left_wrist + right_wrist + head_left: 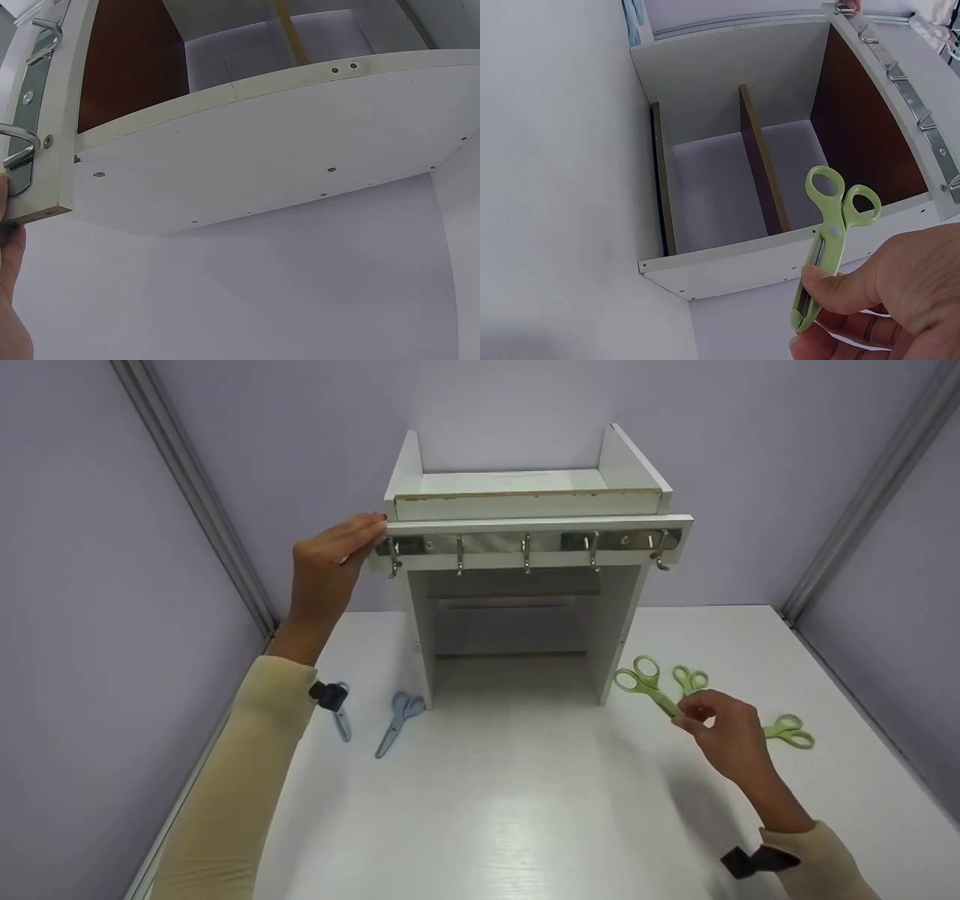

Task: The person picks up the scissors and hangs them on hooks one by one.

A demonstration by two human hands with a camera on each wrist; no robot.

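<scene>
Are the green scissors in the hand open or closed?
Closed. In the right wrist view the green scissors pinched by the right hand have their two loops side by side and touching, with the blades together.

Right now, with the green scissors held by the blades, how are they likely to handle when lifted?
The green scissors look like light plastic, so probably easy for the right hand to lift. Held closed by the blades, they seem stiff, not floppy. The smooth blades may slip a little in a pinch, and the handle loops could swing open.

A bare test booth: plain lilac walls (480, 405), white table (525, 810).
</scene>
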